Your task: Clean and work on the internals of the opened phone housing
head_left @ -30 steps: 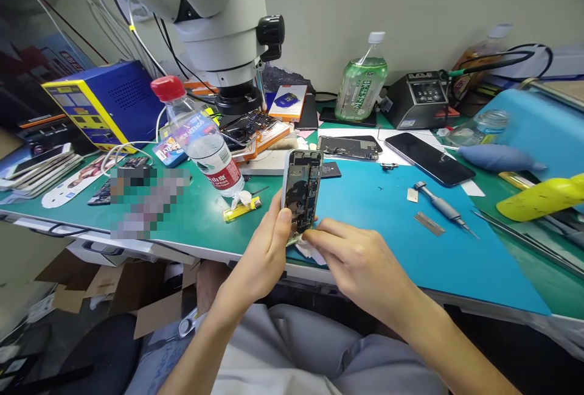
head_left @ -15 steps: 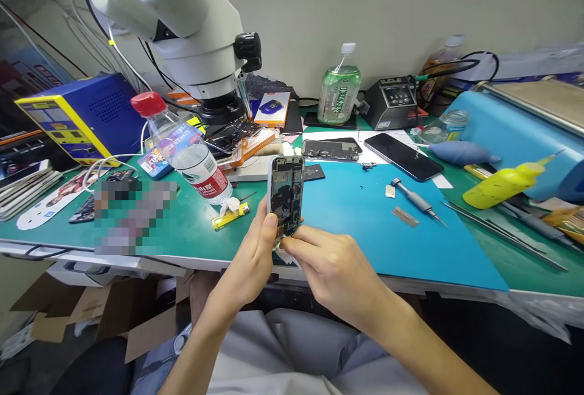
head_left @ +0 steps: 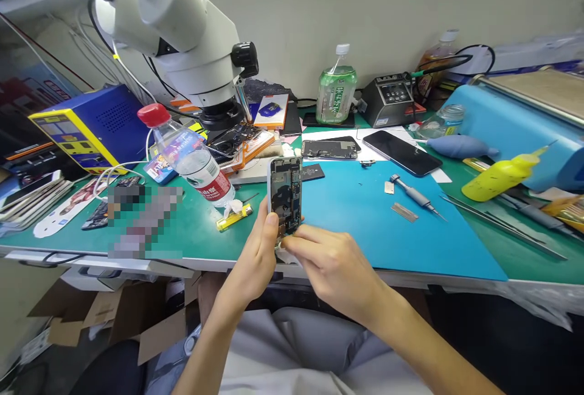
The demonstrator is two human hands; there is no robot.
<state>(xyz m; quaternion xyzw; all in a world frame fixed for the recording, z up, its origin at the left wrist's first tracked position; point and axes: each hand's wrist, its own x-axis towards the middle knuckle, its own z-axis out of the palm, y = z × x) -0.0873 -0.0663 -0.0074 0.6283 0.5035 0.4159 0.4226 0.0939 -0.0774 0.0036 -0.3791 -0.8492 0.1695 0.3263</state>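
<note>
Your left hand [head_left: 255, 255] is closed around the opened phone [head_left: 286, 194], holding it nearly upright between your 2 hands. Your right hand [head_left: 333, 261] is bunched tight, pinching white tissue [head_left: 286, 255] at the phone's bottom end. Beyond it lies a screwdriver [head_left: 414, 193].

Smartphone [head_left: 286, 191] partly hidden
Right hand [head_left: 335, 261] covers its lower corner, mid-frame; stereo microscope [head_left: 196, 54] cropped at upper left.

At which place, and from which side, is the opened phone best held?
Probably grip the phone by its left edge, from the left, where the left hand is: that slim edge stands upright, while the open face bares parts.
</note>
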